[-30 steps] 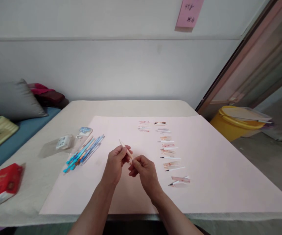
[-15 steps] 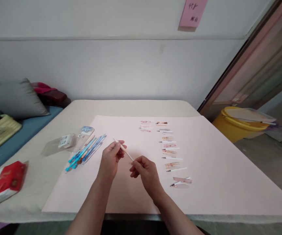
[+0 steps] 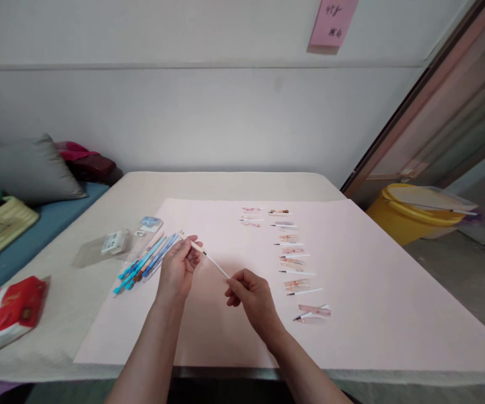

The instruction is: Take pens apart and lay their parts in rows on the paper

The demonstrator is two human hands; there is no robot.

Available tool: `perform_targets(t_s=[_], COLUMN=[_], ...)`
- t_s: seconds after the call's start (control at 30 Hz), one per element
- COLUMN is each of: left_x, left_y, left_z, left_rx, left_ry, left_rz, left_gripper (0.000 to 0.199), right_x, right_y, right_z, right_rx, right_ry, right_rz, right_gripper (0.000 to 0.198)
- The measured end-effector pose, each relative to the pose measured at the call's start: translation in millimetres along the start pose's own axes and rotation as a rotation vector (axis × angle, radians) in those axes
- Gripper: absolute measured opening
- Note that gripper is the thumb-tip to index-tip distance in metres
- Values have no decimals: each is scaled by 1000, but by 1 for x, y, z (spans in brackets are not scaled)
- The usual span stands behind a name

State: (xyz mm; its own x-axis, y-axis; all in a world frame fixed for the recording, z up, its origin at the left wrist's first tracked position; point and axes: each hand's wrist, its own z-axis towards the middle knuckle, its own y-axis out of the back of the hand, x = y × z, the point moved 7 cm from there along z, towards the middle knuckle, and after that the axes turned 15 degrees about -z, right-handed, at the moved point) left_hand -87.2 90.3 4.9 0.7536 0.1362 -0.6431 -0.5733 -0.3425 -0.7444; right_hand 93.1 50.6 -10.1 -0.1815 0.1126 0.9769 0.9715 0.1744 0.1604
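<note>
My left hand (image 3: 179,265) is closed round a pale pen barrel (image 3: 196,247) that points up and to the left. In the fingertips of my right hand (image 3: 251,294) is the end of a thin white pen refill (image 3: 217,265). Its dark tip meets the lower end of the barrel; whether a little of it is still inside cannot be made out. To the left lies a bunch of blue, peach and brown pens (image 3: 145,262). Right of my hands run rows of white refills (image 3: 296,272) with dark tips, beside clear and pinkish pen parts (image 3: 297,284).
A pink sheet (image 3: 364,314) covers much of the cream table (image 3: 225,185). At the left are a small white box (image 3: 115,241), a blue-and-white packet (image 3: 150,223) and a red-and-white pack (image 3: 10,314). A yellow bin (image 3: 394,219) stands beyond the right edge.
My left hand has moved left with the barrel, away from my right hand. More of the white refill shows between them, and its dark tip is now visible.
</note>
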Motion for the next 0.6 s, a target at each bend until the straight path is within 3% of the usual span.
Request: perform_targets(t_s=[0.4,0.6], left_x=[-1,4], left_y=[13,14], left_z=[6,6], left_rx=[-97,-131], left_ry=[38,126], left_rz=[-121,-240], left_gripper=[15,10], right_x=[1,0], right_y=[2,3], right_z=[0,1], right_rx=[2,-4], right_ry=[-2,8], right_rz=[-21,-3], right_gripper=[16,14])
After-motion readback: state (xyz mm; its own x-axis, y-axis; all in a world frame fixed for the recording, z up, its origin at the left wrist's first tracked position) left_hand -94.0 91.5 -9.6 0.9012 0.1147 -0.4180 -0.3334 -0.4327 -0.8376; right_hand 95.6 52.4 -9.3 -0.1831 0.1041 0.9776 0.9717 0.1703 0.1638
